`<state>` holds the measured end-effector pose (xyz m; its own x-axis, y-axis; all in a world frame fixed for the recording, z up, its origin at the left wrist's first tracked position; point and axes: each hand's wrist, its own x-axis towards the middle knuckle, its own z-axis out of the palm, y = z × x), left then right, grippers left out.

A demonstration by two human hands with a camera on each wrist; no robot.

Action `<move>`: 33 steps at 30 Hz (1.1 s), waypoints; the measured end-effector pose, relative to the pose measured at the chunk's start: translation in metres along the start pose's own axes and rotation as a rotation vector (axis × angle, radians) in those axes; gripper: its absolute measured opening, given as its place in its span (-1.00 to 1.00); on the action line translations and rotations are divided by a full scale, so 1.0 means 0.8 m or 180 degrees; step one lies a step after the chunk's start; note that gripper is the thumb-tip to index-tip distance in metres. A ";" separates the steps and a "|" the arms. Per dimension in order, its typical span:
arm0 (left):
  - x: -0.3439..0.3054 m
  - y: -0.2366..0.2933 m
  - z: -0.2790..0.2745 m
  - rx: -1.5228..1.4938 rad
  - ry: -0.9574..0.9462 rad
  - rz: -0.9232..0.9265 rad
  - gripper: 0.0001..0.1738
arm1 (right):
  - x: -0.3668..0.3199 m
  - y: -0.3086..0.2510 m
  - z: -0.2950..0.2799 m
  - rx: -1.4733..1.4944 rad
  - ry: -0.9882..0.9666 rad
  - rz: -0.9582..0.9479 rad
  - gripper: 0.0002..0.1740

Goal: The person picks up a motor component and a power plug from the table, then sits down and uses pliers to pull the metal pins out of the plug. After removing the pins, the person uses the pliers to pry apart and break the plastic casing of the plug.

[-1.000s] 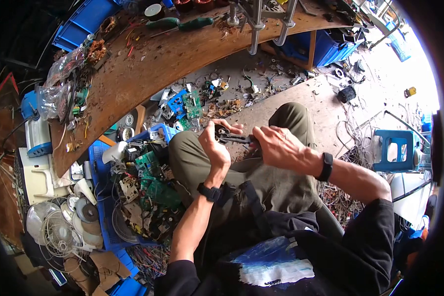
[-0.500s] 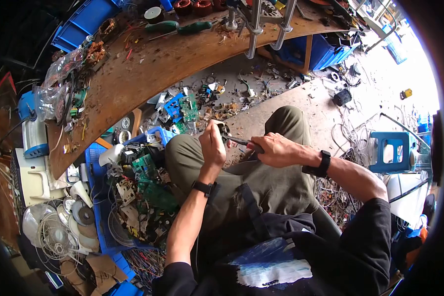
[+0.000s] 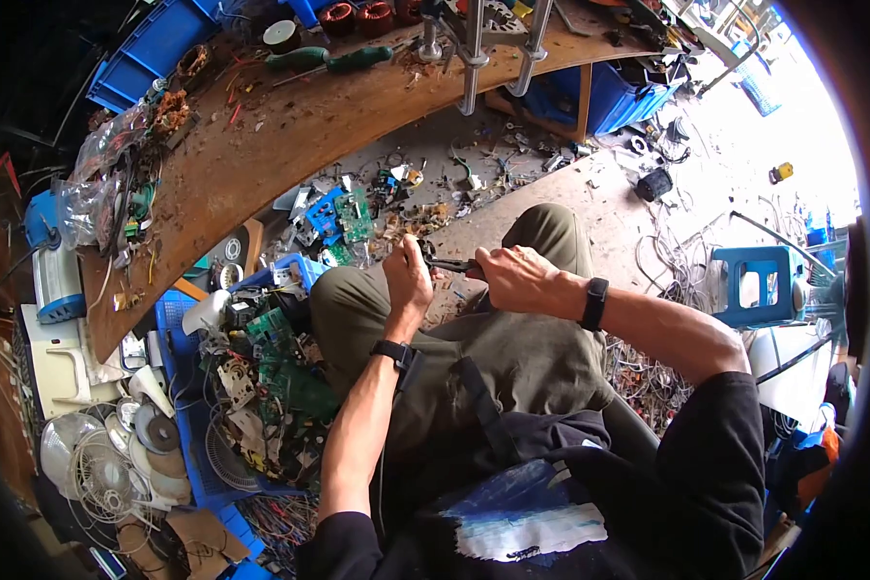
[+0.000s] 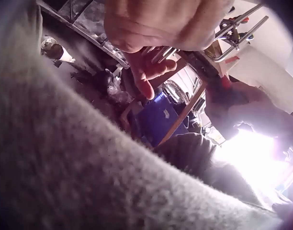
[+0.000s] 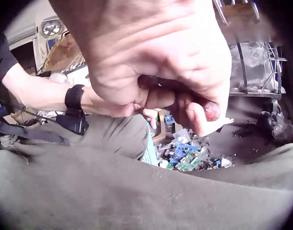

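Note:
Above the knees, the left hand (image 3: 411, 277) holds a small dark part, mostly hidden by its fingers in the head view. The right hand (image 3: 530, 280) grips dark pliers (image 3: 451, 264) by the handles, their nose pointing left right at the held part. Seen in the left wrist view, the left palm (image 4: 161, 24) covers the top, with the pliers (image 4: 202, 65) reaching in from the blurred right hand (image 4: 242, 103). The right wrist view shows the curled fingers of the right hand (image 5: 170, 62), which hide most of the handles.
A wooden bench (image 3: 261, 145) curves ahead, bearing green-handled screwdrivers (image 3: 329, 59) and metal rods (image 3: 473, 58). At left, a blue crate (image 3: 186, 425) overflows with circuit boards (image 3: 295, 362). Scrap (image 3: 353, 213) litters the floor ahead; a blue stool (image 3: 752, 287) stands right.
Both hands and the pliers have shifted slightly left in the head view, along with the whole scene. The left hand has turned, its fingers now more closed over the part. The pliers stay in the right hand.

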<state>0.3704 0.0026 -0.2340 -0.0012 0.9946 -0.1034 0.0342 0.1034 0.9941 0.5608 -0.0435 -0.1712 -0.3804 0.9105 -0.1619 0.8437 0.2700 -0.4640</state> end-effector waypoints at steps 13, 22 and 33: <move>-0.008 0.039 -0.027 -0.0345 -0.0530 0.0356 -0.47 | -0.004 0.003 -0.037 0.1678 -0.1633 0.0196 -0.70; -0.014 0.061 -0.037 -0.0350 -0.0786 0.0875 -0.41 | -0.021 -0.005 -0.072 0.2141 -0.1914 0.0372 -0.62; -0.021 0.079 -0.040 -0.0551 -0.1286 0.0400 -0.29 | -0.009 -0.003 -0.098 0.2192 -0.2520 0.0039 -0.68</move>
<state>0.3403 -0.0075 -0.1683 0.3835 0.9223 0.0475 -0.1584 0.0150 0.9873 0.5910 -0.0266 -0.1008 -0.7221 0.3799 -0.5782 0.5459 -0.2005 -0.8135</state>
